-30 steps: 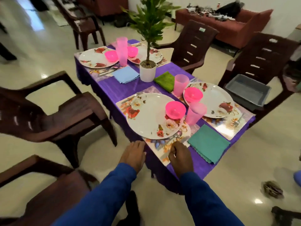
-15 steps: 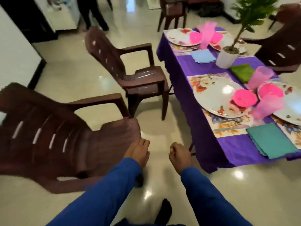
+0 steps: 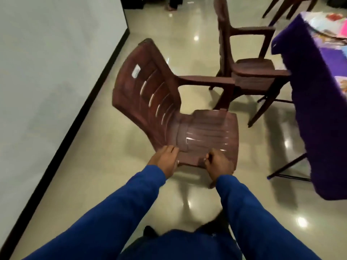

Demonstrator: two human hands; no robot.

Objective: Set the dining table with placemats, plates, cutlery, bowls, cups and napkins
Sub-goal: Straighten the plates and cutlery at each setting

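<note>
Change: since 0.5 s ago the view has swung left and down, the table has slid to the right edge, and both hands have gone from hanging free to gripping the near chair.
Left hand (image 3: 165, 160): fingers curled over the near arm of the brown plastic chair (image 3: 187, 117), at the end closer to the backrest.
Right hand (image 3: 218, 164): curled round the same arm, nearer the seat's front; the fingertips are hidden beneath.
Chair: tilted, its slatted backrest leaning toward the white wall (image 3: 47, 72), the seat facing the table.
Second chair (image 3: 249, 66): upright, further off, just beside the table's side.
Table (image 3: 319, 102): only a corner shows at the right edge, draped in a purple cloth that hangs low, a thin dark leg below it.
Place setting: a blurred strip of floral placemat (image 3: 330, 39) lies on the cloth's top; plates, bowls, cups and napkins are out of view.
Sleeves (image 3: 116, 209): blue, both reaching forward.
Floor (image 3: 187, 199): glossy beige tile with light spots.
</note>
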